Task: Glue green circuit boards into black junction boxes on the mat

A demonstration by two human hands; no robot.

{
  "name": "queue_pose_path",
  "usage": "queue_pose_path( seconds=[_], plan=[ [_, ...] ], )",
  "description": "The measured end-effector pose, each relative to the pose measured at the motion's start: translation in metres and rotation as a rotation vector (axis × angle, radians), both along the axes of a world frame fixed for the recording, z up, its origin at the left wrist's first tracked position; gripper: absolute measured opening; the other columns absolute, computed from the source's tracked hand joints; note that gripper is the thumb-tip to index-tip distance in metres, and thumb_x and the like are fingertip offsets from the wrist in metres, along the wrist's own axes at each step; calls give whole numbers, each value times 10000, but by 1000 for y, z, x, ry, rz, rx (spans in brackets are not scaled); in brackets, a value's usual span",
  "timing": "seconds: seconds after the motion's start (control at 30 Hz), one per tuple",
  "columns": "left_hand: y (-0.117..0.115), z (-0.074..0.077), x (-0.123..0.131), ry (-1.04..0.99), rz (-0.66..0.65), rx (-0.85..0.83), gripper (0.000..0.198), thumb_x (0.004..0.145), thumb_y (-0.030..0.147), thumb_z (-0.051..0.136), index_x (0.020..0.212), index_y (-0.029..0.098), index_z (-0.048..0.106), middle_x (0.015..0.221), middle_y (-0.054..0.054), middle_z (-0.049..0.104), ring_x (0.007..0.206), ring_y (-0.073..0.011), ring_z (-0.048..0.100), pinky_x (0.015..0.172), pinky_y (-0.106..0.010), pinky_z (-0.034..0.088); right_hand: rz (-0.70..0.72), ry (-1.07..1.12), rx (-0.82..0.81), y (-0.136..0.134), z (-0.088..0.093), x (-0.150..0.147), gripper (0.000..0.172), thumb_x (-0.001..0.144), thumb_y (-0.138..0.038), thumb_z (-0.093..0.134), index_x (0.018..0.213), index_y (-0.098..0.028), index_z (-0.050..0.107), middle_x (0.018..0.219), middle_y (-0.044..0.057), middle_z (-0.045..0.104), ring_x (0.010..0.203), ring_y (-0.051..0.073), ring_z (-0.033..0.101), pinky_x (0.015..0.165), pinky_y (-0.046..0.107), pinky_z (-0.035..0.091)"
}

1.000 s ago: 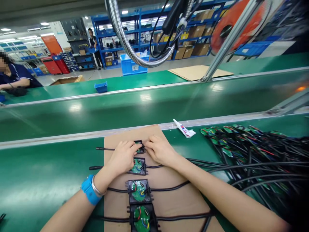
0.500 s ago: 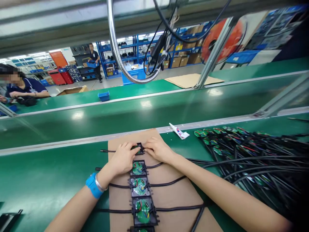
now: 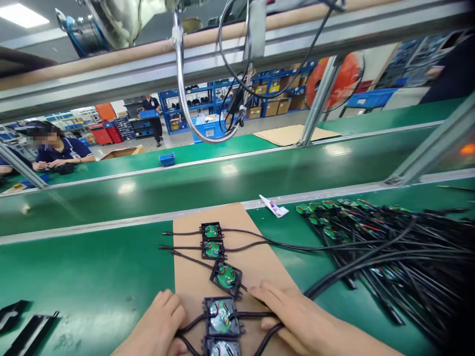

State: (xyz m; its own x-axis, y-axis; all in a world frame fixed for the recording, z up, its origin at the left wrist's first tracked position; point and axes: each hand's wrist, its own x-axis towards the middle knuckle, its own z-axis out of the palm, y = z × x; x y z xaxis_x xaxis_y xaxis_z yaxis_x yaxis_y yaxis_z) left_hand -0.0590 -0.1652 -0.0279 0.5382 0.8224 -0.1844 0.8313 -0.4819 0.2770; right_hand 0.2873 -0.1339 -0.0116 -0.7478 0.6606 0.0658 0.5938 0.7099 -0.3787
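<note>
Several black square housings with green circuit boards lie in a column on a sheet of brown cardboard [image 3: 200,212]. Black cables leave each one on both sides. The third housing [image 3: 226,278] sits turned at an angle; the nearer one [image 3: 221,317] and the bottom one [image 3: 222,346] are cut close to my arms. My left hand [image 3: 159,321] is curled at the left cables of the two nearest housings, fingertips partly hidden. My right hand [image 3: 285,311] closes thumb and fingers around the right-hand cables of those housings.
A heap of black cables with green boards [image 3: 371,242] covers the right of the bench. A white tube [image 3: 273,206] lies by the metal edge. Black parts [image 3: 29,336] lie at left. A metal hose [image 3: 181,94] hangs ahead. A person [image 3: 61,151] works across the line.
Both hands have come back from the farthest housing toward me, to the cables of nearer ones. The two far housings now lie uncovered, and the third has turned askew. The view has tilted upward.
</note>
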Motion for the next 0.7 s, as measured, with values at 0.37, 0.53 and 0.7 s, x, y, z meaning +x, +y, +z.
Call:
queue_pose_path(
  seconds=[0.37, 0.53, 0.7],
  plan=[
    [119, 50, 4, -115, 33, 293, 304, 844, 393, 470, 1073, 194, 475, 1232, -146, 486, 1101, -281, 540, 932, -430, 451, -173, 31, 86, 132, 31, 3, 648, 798, -259, 595, 1384, -97, 370, 1193, 163, 576, 1072, 264, 569, 896, 373, 464],
    [175, 7, -8, 28, 13, 230, 1075, 502, 349, 699, 1441, 124, 228, 1494, -214, 293, 1389, -412, 227, 1102, -545, 241, -306, -190, 96, 142, 18, 4, 674, 608, -483, 742, 1107, -55, 595, 1092, 231, 581, 1014, 377, 544, 810, 490, 475],
    [206, -30, -12, -41, -53, 285, 583, 655, 271, 497, 1237, 242, 519, 1166, -104, 652, 1088, -327, 608, 972, -474, 447, -287, -361, 80, 125, 16, 0, 342, 701, -315, 665, 981, -125, 619, 881, 133, 647, 893, 292, 600, 691, 363, 503]
  ],
)
